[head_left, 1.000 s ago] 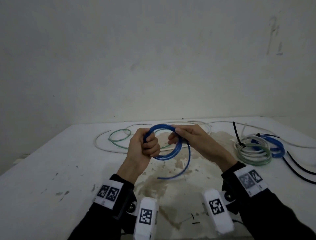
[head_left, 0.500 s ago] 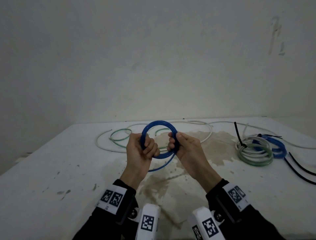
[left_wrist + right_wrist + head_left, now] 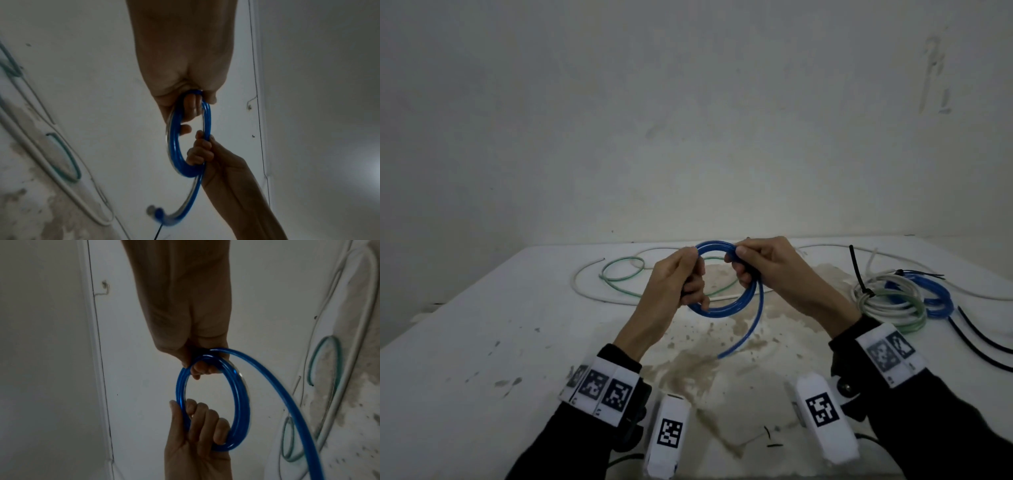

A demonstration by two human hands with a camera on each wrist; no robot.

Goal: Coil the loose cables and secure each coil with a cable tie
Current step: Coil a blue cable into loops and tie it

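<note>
though unseen wrist-side, tied coils (image 3: pixel 893 301)

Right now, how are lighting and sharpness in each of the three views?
Head view: dim, flat light, fairly sharp; wide-angle bend at the table edges. Left wrist view: the blue cable tail is motion-blurred, and the left hand is dark. Right wrist view: the loose strand is smeared, the right hand shadowed.

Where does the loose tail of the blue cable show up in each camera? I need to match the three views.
Head: the loose tail hangs below the right hand, ending over the stained table.
Left wrist: it curves down from the blue coil to a blurred end at bottom centre.
Right wrist: it sweeps from the right hand to the bottom right corner.
Shared landmark: the blue coil, gripped by the left hand and the right hand.
</note>
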